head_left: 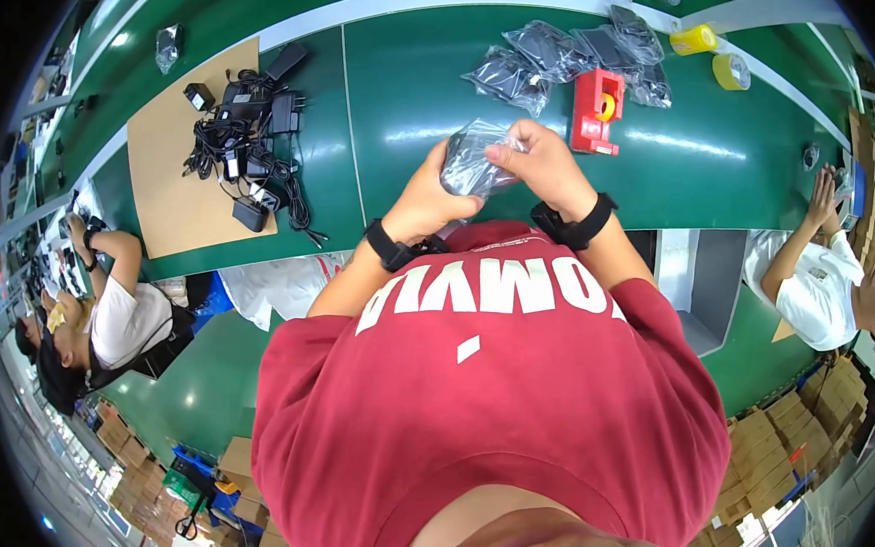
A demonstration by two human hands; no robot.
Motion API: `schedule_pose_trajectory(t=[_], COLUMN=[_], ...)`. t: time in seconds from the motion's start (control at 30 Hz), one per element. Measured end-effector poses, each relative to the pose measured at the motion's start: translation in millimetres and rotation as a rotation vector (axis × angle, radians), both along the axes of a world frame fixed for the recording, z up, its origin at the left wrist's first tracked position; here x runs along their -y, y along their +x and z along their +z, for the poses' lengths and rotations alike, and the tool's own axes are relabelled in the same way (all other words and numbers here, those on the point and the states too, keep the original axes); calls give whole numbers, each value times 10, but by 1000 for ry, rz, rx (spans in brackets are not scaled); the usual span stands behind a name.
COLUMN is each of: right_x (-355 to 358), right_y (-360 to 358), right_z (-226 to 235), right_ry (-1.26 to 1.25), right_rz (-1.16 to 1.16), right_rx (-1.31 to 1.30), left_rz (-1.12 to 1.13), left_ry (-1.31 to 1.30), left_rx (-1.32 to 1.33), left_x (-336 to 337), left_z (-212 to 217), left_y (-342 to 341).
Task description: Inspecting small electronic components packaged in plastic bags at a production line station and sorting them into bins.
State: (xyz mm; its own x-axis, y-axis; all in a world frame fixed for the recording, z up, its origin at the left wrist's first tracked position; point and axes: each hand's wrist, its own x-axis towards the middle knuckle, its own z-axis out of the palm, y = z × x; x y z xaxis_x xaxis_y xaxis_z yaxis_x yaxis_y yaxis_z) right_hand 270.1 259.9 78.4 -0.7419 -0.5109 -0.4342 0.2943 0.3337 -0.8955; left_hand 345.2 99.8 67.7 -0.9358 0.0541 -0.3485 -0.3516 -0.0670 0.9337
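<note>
Between my hands, over the near edge of the green table, is a clear plastic bag (472, 161) with something dark inside. My left hand (433, 189) is closed round its left and lower side. At the upper right of the bag, my right hand (544, 166) pinches the plastic between thumb and fingers. A red tape dispenser (587, 112) with a yellow roll stands just beyond my right hand. Behind it lies a pile of bagged black items (571, 56). To the left, black power adapters with tangled cables (251, 132) are heaped on a sheet of brown cardboard (158, 181).
Two tape rolls (711, 55) lie at the far right of the green table (409, 81). A single bagged item (169, 48) lies at the far left. Co-workers sit on the left (124, 315) and right (812, 286). A grey bin (707, 290) is below the table's edge.
</note>
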Motion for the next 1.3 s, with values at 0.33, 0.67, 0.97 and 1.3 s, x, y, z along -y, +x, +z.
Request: schedule_pose_trajectory(t=[0.33,0.67,0.97,1.3], right_x=[-519,-1077,-1002,-1207], right_y=[9,-392,320,272], right_z=[-153,-748,-585,-928], right_ry=[525,449,249,68], right_rz=[-384,-775,-950,-960], right_rx=[-761,-245,68,247], left_rz=[-74,-106,-148,-182], left_ry=[358,-89,-131,-414], left_rx=[235,31,32,-14], left_x=[20,-93,-72,-231], left_z=[-93,-185,-261,-57], left_y=[-79,-152,-114,-190])
